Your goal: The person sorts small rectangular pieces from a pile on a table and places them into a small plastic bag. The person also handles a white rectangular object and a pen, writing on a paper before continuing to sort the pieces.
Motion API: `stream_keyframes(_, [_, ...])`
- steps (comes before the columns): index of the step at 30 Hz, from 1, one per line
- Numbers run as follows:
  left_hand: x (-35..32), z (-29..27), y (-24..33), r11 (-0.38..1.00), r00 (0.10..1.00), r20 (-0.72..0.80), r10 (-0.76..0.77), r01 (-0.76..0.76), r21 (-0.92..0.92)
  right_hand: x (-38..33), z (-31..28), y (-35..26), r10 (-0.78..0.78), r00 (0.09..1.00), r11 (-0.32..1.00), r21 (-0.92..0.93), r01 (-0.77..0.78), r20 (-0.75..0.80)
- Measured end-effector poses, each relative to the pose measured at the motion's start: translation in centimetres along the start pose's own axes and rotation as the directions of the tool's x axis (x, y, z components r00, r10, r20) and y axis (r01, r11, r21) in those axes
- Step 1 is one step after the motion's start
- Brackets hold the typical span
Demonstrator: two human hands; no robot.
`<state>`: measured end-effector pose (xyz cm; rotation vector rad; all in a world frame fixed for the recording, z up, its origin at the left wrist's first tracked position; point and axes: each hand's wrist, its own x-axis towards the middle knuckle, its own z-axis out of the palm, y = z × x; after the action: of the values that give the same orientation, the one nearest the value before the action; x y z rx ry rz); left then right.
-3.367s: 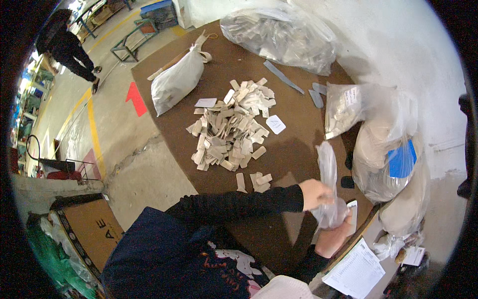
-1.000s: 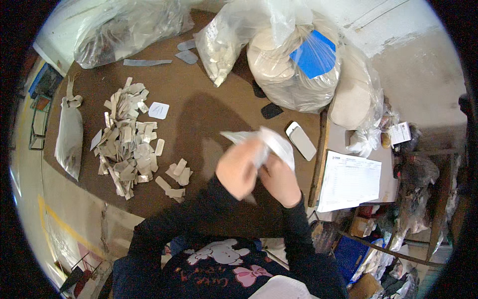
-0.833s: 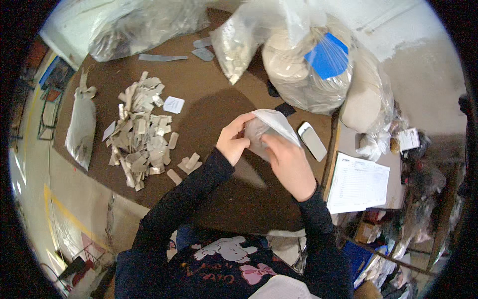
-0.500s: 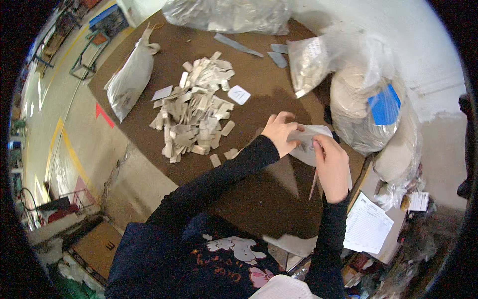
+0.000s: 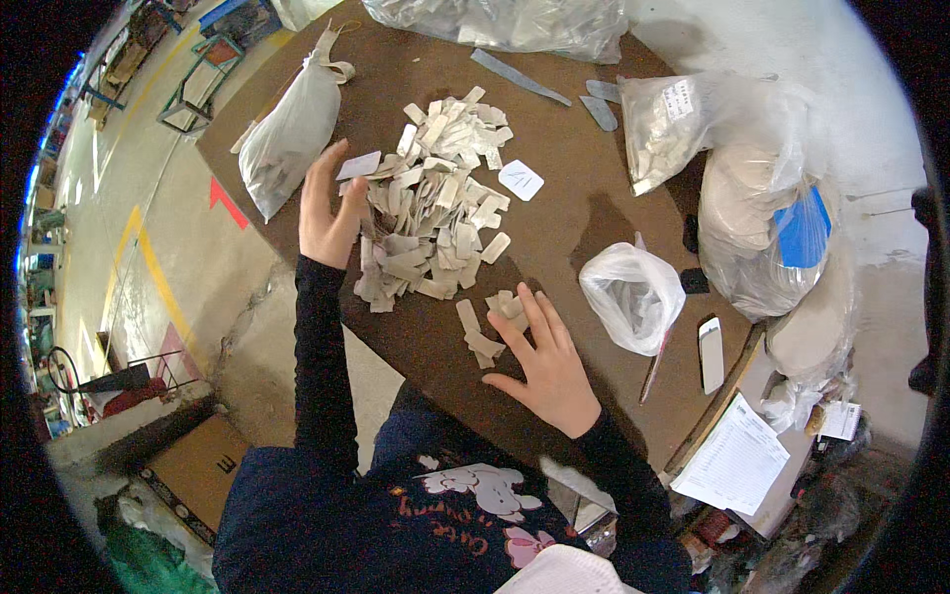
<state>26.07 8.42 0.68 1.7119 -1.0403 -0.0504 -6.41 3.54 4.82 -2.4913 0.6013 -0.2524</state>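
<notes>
A large heap of small, flat, pale rectangular pieces [image 5: 435, 218] covers the middle of the brown table. My left hand [image 5: 332, 210] is at the heap's left edge, thumb and fingers apart, beside a white card [image 5: 358, 165]. My right hand [image 5: 546, 366] lies spread over the near side, its fingertips at a few loose pieces [image 5: 479, 342] apart from the heap. To its right a white plastic bag [image 5: 633, 297] stands with its mouth spread. A handwritten white tag [image 5: 521, 180] lies right of the heap.
A full, tied white bag [image 5: 292, 134] lies at the far left. Clear bags of pale round pieces [image 5: 757, 223] line the right edge. Grey strips [image 5: 522, 76] lie at the back. A thin stick [image 5: 653, 371], a white phone-like object [image 5: 711, 354] and a printed sheet [image 5: 730, 455] are at right.
Both hands have let go of the white plastic bag, which now stands by itself. My left hand has moved left to the heap, my right hand left to the loose pieces. The view has shifted.
</notes>
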Motion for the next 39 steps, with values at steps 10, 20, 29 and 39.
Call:
stream_keyframes(10, [-4.8,9.8,4.6,0.98,0.958,0.276,-0.073,0.018,0.199,2.1,2.4,1.4,-0.034,0.988,0.996,-0.092,0.02,-0.152])
stream_keyframes(20, [-3.8,7.4,7.1,0.981,0.946,0.315,-0.08,0.131,-0.144,0.4,-1.4,2.4,0.278,0.91,0.935,0.305,-0.183,-0.308])
stream_keyframes(29, [-12.3,6.1,13.6,0.353,0.764,0.575,-0.291,0.645,-0.678,-1.3,-1.5,0.8,0.422,0.907,0.519,0.823,-0.231,-0.011])
stream_keyframes(39, [-12.3,9.9,13.6,-0.225,0.458,0.888,-0.032,0.862,-0.453,-1.5,0.2,-0.4,0.341,0.876,0.931,0.251,-0.265,-0.34])
